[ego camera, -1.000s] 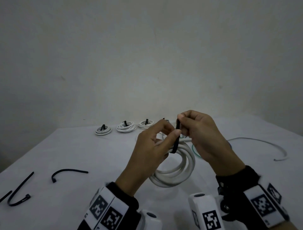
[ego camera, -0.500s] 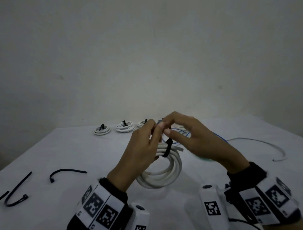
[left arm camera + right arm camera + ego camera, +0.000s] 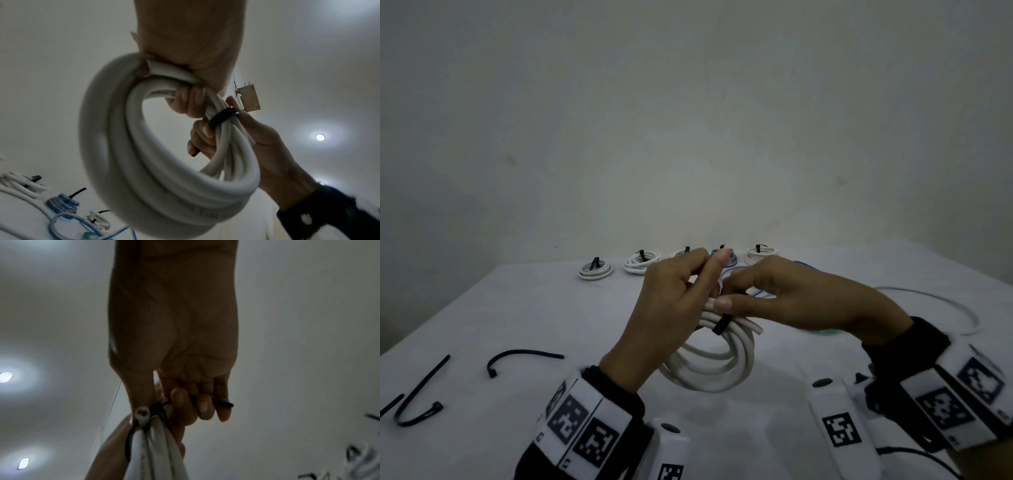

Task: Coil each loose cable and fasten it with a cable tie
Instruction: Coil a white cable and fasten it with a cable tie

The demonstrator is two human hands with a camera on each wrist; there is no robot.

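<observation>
While both hands meet over the middle of the white worktop, a thick white cable coil hangs between them, lifted above the cloth. The left hand grips the top of the coil, with its fingers curled through the ring. The right hand has its fingers curled on a black cable tie that wraps around the strands of the coil. The hands hide where the tie closes, so I cannot tell if it is locked.

Far back on the worktop sits a row of small tied coils, each with a black tie on it. The hands block part of that row. A thin blue wire lies just behind the hands. A long loose white cable curves on the right side, well apart from the coil. Two spare black ties lie on the left side, one near the edge. Both wrists wear bands with black and white square marks.
</observation>
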